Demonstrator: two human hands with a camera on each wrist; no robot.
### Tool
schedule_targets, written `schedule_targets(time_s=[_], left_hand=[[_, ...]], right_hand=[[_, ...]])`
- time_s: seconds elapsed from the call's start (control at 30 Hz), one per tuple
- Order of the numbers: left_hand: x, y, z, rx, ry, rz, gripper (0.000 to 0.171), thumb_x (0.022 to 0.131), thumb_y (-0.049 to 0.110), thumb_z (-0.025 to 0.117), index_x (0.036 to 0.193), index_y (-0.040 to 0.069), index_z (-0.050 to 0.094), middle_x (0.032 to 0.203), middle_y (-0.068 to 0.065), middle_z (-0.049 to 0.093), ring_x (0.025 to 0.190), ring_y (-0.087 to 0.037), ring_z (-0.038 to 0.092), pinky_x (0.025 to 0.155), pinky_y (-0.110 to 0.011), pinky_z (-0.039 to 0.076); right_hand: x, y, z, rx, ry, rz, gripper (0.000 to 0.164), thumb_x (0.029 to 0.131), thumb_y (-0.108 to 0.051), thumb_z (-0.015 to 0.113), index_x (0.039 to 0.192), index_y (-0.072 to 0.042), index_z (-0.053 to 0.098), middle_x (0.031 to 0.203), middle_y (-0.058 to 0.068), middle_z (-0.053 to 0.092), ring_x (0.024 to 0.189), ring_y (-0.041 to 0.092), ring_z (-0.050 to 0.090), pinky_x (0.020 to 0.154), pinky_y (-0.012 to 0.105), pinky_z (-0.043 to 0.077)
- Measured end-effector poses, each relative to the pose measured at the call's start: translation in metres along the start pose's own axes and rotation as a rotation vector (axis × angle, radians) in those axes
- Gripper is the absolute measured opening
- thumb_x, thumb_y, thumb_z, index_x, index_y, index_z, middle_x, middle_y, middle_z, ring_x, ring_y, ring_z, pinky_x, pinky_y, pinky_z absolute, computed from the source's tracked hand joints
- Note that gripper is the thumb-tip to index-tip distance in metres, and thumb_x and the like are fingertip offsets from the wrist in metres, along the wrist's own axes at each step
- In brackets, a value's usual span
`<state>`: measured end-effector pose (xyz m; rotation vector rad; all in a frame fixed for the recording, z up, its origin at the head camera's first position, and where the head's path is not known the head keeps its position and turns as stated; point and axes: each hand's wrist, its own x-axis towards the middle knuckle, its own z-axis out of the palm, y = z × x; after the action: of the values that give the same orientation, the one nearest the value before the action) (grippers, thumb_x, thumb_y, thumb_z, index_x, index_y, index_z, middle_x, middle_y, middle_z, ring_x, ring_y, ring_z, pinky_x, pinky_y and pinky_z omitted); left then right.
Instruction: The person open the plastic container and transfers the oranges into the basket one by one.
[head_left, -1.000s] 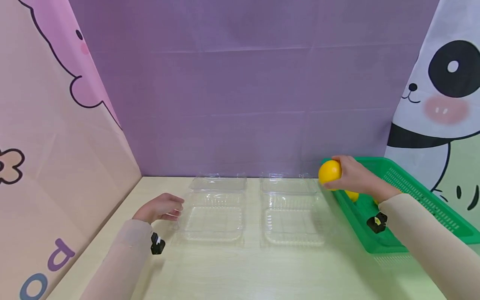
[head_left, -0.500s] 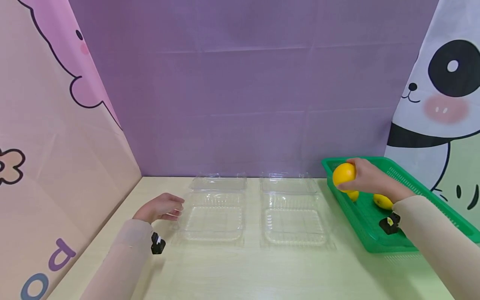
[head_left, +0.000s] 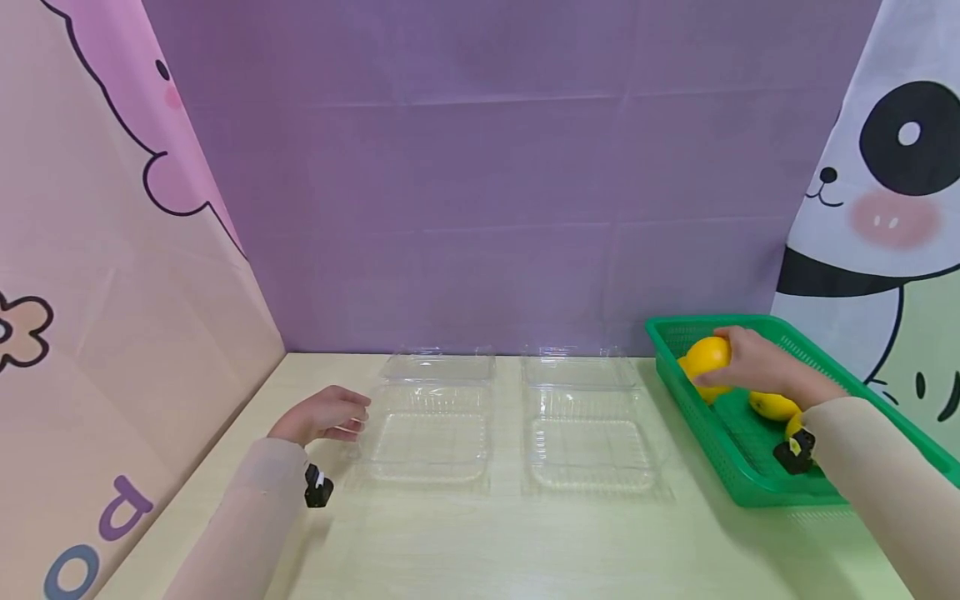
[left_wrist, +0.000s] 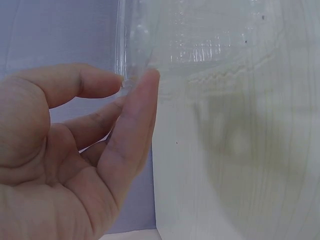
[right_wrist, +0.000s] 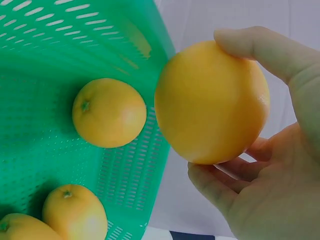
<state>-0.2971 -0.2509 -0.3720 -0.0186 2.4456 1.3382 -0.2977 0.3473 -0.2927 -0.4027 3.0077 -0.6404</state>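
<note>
My right hand [head_left: 765, 364] grips a round orange [head_left: 708, 357] over the far left part of the green basket [head_left: 738, 479]. In the right wrist view, thumb and fingertips hold this orange [right_wrist: 210, 102] from opposite sides. Several yellow fruits lie in the basket, among them a rounded one [right_wrist: 109, 113] and a lemon-shaped one [head_left: 772, 406]; the hand and sleeve partly cover them. My left hand [head_left: 322, 414] hovers beside the left clear plastic container [head_left: 427, 450], its fingers loosely bent with nothing seen between them. Whether it touches the container's edge I cannot tell.
A second clear container [head_left: 588, 450] stands to the right of the first, both with their lids folded back. They sit on a pale wooden table [head_left: 480, 542]. A purple cloth [head_left: 465, 208] hangs behind, with printed cloths at either side.
My right hand has moved right and then down into the basket area with the orange, from above its left rim. More yellow fruits now show. The left hand has stayed put.
</note>
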Motion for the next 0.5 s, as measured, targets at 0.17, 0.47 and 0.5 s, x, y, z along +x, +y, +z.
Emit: schedule_targets(time_s=[0.17, 0.47, 0.5], left_hand=[[0.0004, -0.0016, -0.0009, -0.009, -0.007, 0.014, 0.052, 0.096, 0.005, 0.053, 0.141, -0.017, 0.040, 0.129, -0.030, 0.054, 0.105, -0.033, 0.060, 0.087, -0.039, 0.057], [0.0005, -0.0007, -0.0008, -0.010, -0.008, 0.016, 0.052, 0.096, 0.005, 0.054, 0.141, -0.018, 0.040, 0.128, -0.030, 0.054, 0.103, -0.031, 0.060, 0.087, -0.040, 0.057], [0.0001, -0.0005, -0.0009, -0.014, -0.009, 0.018, 0.052, 0.096, 0.004, 0.054, 0.141, -0.018, 0.040, 0.128, -0.030, 0.055, 0.103, -0.031, 0.060, 0.087, -0.039, 0.057]], right_hand=[[-0.0036, 0.0032, -0.0003, -0.008, -0.018, 0.024, 0.097, 0.086, -0.038, 0.075, 0.139, 0.026, 0.025, 0.124, 0.039, 0.047, 0.098, 0.038, 0.054, 0.084, 0.054, 0.050], [-0.0085, 0.0084, -0.0011, -0.016, -0.112, 0.095, 0.100, 0.088, -0.043, 0.072, 0.138, 0.027, 0.022, 0.124, 0.039, 0.047, 0.099, 0.040, 0.052, 0.087, 0.056, 0.048], [-0.0087, 0.0091, -0.0012, -0.019, -0.120, 0.098, 0.100, 0.087, -0.043, 0.072, 0.137, 0.027, 0.022, 0.123, 0.038, 0.047, 0.098, 0.039, 0.052, 0.086, 0.055, 0.048]])
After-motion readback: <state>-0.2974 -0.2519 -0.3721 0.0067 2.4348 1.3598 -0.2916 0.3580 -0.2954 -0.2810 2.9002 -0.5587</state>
